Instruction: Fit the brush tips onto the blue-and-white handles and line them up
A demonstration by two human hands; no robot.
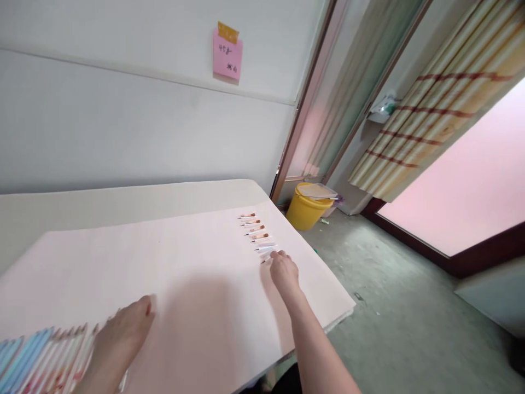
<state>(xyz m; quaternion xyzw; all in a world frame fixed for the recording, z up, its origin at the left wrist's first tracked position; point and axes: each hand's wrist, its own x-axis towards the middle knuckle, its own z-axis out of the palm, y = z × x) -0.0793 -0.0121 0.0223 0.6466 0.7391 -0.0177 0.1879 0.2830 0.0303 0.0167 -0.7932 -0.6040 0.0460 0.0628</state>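
Observation:
My right hand [284, 270] is at the right side of the paper-covered table, its fingers pinched on a slim white pen [266, 260] whose dark tip points left. Just beyond it lies a column of several similar pens [257, 229], side by side; the farther ones have brown and orange ends. At the lower left, my left hand [125, 331] hovers over or rests by a row of pens, slightly blurred. Its fingers are mostly hidden, so I cannot tell what it holds. That row has white pens [61, 355] with reddish patterns and light blue pens [27, 353].
Pale pink paper [197, 246] covers the table, which stands against a white panel wall [135, 120]. A pink note [227, 57] is taped there. On the floor beyond the table's right edge stands a yellow bucket [305, 210]. A curtain [435, 104] hangs at the right.

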